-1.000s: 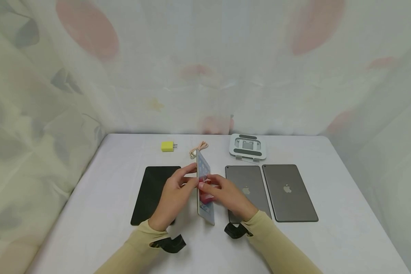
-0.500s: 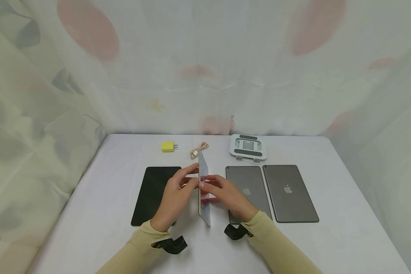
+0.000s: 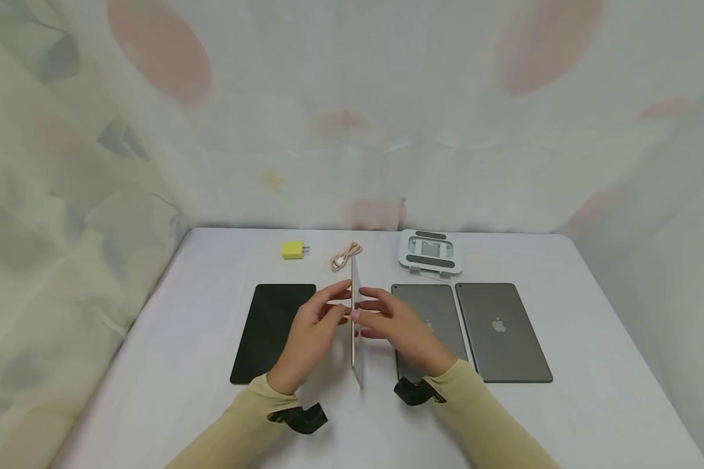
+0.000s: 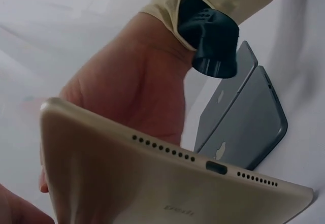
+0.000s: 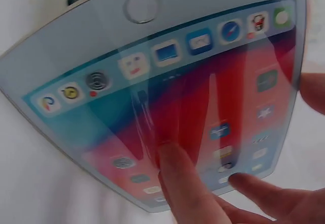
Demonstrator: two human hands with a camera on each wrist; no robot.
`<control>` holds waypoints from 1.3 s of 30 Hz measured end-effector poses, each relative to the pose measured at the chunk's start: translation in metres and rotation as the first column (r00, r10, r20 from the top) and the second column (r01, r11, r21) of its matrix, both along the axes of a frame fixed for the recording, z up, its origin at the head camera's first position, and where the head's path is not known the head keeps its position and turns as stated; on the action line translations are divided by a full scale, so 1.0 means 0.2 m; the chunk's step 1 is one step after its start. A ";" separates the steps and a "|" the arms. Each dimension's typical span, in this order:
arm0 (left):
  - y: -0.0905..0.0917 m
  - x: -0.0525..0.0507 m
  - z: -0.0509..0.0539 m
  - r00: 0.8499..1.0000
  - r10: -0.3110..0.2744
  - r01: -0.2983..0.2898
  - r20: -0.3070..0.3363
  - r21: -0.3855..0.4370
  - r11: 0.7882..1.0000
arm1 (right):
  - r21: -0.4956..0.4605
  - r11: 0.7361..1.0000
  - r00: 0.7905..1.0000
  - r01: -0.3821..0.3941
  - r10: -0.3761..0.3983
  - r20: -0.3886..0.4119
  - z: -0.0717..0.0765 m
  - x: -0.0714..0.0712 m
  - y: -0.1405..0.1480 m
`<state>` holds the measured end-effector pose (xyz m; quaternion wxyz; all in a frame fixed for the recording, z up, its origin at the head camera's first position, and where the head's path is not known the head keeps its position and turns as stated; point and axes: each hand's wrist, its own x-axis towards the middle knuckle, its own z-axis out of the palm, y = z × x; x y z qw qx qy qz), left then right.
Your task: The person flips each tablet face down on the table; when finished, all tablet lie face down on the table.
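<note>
A tablet (image 3: 354, 355) with a gold back stands on its long edge, seen almost edge-on in the head view. My left hand (image 3: 305, 339) holds it from the back side, thumb and fingertips at its upper edge. From the screen side my right hand (image 3: 410, 335) holds it, thumb at the upper edge. The left wrist view shows the back (image 4: 152, 188), with speaker holes and a charging port. In the right wrist view the screen (image 5: 193, 107) is lit with app icons, and right-hand fingers (image 5: 188, 193) are against or near it. Whether the lower edge touches the table is unclear.
A black tablet (image 3: 264, 332) lies left of the hands. Two grey tablets, one (image 3: 428, 299) partly under the right hand and another (image 3: 504, 339), lie face down at right. Behind are a yellow charger (image 3: 292, 250), a coiled cable (image 3: 343, 259) and a folded stand (image 3: 430, 253).
The held tablet has turned from showing its screen at a slant to nearly edge-on. The right hand's fingers have spread a little. The head view has shifted slightly.
</note>
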<state>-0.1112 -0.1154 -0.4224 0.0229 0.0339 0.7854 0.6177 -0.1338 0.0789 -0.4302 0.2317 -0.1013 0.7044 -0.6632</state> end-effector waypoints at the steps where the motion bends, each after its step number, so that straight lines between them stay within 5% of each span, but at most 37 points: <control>1: 0.01 0.00 -0.01 1.000 -0.004 0.004 0.000 0.003 1.000 | 0.001 1.000 1.000 0.003 -0.003 -0.012 0.01 0.00 0.01; 12: 0.06 -0.05 -0.08 1.000 0.002 -0.001 0.009 -0.100 0.995 | 0.035 0.999 0.991 0.026 -0.021 -0.135 0.09 0.01 0.05; 20: 0.08 -0.07 -0.11 0.997 -0.019 0.027 0.081 -0.102 0.994 | 0.137 0.988 0.986 0.074 -0.052 -0.158 0.13 0.01 0.08; 28: 0.09 -0.07 -0.14 0.978 -0.041 0.070 0.205 -0.137 0.988 | 0.203 0.974 0.980 0.098 -0.060 -0.188 0.14 0.00 0.14; 39: 0.10 -0.08 -0.17 0.956 -0.125 0.159 0.267 -0.110 0.981 | 0.233 0.965 0.977 0.121 -0.075 -0.197 0.10 0.00 0.28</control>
